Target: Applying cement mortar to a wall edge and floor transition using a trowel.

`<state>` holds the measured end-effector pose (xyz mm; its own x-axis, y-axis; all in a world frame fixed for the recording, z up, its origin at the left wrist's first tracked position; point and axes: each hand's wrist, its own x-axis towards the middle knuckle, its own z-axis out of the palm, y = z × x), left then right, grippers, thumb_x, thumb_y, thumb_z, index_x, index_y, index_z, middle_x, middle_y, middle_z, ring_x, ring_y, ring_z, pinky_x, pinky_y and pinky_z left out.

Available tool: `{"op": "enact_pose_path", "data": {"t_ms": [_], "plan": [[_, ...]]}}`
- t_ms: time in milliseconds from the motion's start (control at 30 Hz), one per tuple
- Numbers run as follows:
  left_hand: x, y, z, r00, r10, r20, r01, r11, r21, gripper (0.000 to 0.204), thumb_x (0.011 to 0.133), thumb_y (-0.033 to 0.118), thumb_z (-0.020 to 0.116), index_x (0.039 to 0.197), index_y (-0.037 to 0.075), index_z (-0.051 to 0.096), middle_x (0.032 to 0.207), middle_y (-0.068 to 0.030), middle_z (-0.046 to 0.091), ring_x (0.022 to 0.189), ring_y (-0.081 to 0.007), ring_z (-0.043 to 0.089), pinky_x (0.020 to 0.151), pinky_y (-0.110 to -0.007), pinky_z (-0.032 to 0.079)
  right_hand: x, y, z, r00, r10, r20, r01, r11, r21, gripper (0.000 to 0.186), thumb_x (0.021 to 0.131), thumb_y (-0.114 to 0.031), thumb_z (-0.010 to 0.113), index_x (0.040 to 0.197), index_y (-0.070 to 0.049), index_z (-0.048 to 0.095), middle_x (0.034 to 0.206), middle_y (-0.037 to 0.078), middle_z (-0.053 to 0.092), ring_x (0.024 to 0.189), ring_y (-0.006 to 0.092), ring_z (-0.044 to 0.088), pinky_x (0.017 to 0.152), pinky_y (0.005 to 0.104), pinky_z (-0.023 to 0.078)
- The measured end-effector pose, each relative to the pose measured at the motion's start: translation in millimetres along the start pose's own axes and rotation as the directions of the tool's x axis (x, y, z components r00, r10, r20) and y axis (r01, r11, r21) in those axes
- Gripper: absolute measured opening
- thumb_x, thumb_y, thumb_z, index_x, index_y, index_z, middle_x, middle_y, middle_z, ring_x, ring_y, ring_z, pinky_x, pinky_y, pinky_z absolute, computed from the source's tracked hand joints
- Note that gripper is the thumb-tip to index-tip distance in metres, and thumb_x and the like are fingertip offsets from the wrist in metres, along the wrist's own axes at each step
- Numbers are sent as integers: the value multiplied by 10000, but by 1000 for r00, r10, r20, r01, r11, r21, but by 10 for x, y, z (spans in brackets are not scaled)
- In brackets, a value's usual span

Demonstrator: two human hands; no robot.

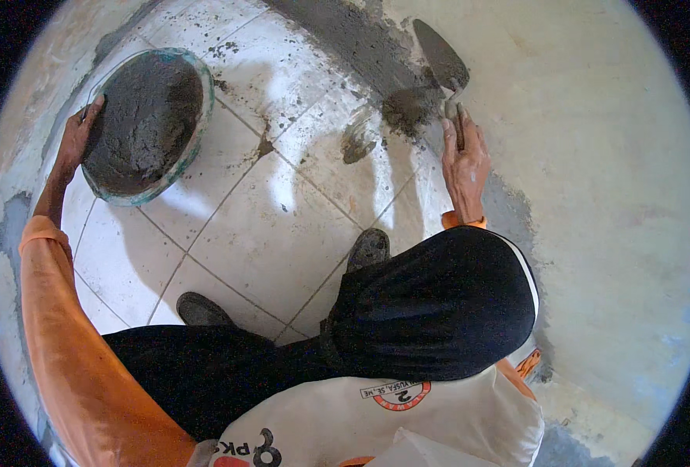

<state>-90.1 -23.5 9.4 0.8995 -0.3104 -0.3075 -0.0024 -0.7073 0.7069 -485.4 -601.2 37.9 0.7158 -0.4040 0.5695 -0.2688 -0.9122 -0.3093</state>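
Observation:
My left hand (78, 136) grips the left rim of a round basin (207, 101) with a greenish edge. Dark grey wet mortar (146, 124) fills the basin, which looks tilted above the floor. In my right hand (466, 159) is the handle of a trowel (441, 56), its pointed blade up against the wall face beside a band of fresh mortar (360, 48). The fingers wrap the handle, the thumb along its left side. A mortar heap (409, 110) lies just left of the trowel's neck.
White floor tiles (251, 226) carry mortar crumbs and a smear (356, 140). A plastered wall (594, 156) rises on the right, another surface (29, 132) on the left. My dark shoes (369, 249) stand on the tiles, below my bent knees in black trousers (438, 303).

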Motion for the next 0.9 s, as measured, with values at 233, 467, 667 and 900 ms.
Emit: {"op": "enact_pose_path", "data": {"t_ms": [233,467,667,900], "plan": [[-75,-78,-3,995,-35,-90,35,999,-6,847,987,724,550,1423,2,633,1273,-146,703,1157,-256,659,1069,-381,452,196,-89,183,983,-44,177,68,989,-129,393,1011,-277,676,1360,-95,665,1123,196,725,925,431,720,739,496,577],[-54,-53,28,996,-28,-87,28,1000,1,803,994,706,556,1365,5,676,1198,-127,723,1076,-238,670,1024,-379,474,506,-363,398,987,-87,132,100,991,-93,352,1024,-315,659,1310,-111,677,1081,191,722,898,438,711,707,525,564],[-73,53,69,998,-16,-59,16,1000,0,812,989,707,566,1361,-6,677,1189,-133,724,1075,-246,675,1028,-375,472,656,-497,655,982,-161,102,169,982,-83,348,1030,-336,644,1297,-115,673,1075,207,708,880,459,706,695,529,568],[-56,-91,31,998,2,-55,-4,1000,-28,788,978,720,574,1291,9,706,1134,-111,724,1025,-229,671,969,-361,485,380,-480,264,987,-156,-25,155,987,-38,264,1000,-206,683,1243,-106,659,1049,211,685,864,452,692,680,524,565]]}}
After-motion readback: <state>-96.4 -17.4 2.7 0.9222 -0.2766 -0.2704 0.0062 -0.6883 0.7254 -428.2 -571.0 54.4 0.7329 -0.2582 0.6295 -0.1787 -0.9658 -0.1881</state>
